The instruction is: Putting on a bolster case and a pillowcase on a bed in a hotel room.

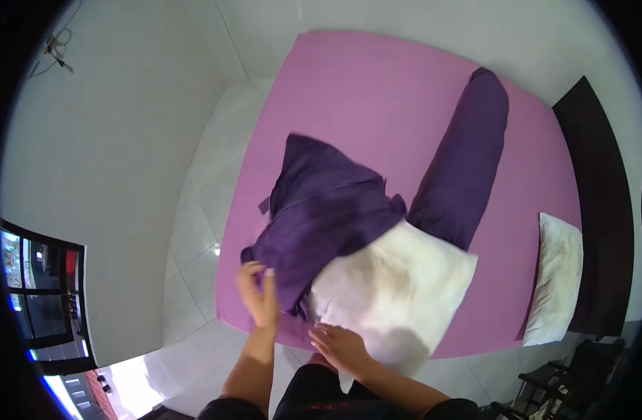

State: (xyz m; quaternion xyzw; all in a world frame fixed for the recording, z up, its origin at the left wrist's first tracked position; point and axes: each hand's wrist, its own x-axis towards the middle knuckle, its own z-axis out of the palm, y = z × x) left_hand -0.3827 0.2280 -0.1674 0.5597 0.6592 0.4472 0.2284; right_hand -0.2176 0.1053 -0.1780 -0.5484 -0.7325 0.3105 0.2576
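A white pillow [399, 278] with brownish stains lies at the near side of the bed, its left part under a crumpled dark purple cloth [326, 210]. My left hand [259, 296] is at the cloth's near left edge, thumb and fingers curved; whether it pinches the fabric is unclear. Beside the pillow's near left corner is my right hand [339, 346], fingers loosely bent; its grip cannot be made out. Beyond the pillow, a long bolster in a dark purple cover [462, 163] stretches towards the bed's far edge.
The bed has a pink fitted sheet [384, 105]. Another stained white pillow [554, 281] lies by the dark headboard [596, 210]. White floor tiles [200, 262] run along the left side. A black rack [552, 383] stands at lower right, and a dark-framed window [45, 299] is at left.
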